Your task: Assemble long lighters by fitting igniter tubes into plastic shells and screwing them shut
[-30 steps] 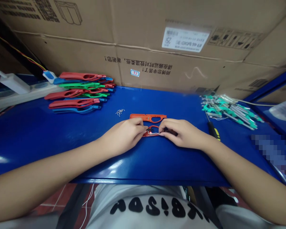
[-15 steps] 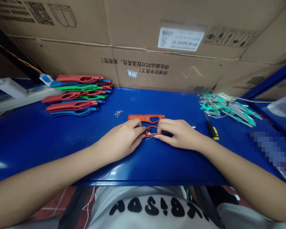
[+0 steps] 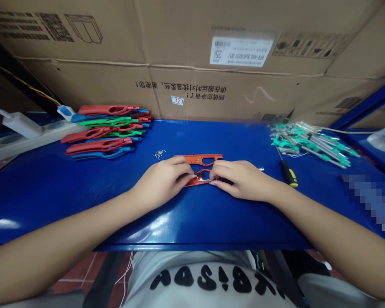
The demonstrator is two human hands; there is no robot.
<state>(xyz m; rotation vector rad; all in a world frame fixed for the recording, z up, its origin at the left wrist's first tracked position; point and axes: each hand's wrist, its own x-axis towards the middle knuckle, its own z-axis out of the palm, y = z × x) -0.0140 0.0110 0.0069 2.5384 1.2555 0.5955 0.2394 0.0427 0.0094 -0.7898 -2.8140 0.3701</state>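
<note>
An orange lighter casing half (image 3: 194, 182) lies on the blue table, with a thin white wire (image 3: 203, 179) running across its inside. My left hand (image 3: 167, 176) is closed over the casing's left part, fingertips pinching the wire's left end. Fingers of my right hand (image 3: 239, 177) grip the casing's right end and hide most of it; a metal tip (image 3: 261, 169) shows just beyond that hand. Behind both hands rests a second orange casing half (image 3: 197, 159), its oval finger opening at the right.
Several red, green and blue lighter casings (image 3: 104, 147) are stacked at the left beside a white power strip (image 3: 48, 139). Small screws (image 3: 159, 154) lie left of the hands. At right are a black-and-yellow screwdriver (image 3: 288, 174) and a pile of silver-and-green lighter parts (image 3: 321, 143). A cardboard box (image 3: 179, 55) stands behind.
My left hand has shifted slightly left and lower along the casing, and the white wire shows more plainly between the hands. The right hand has hardly moved.
</note>
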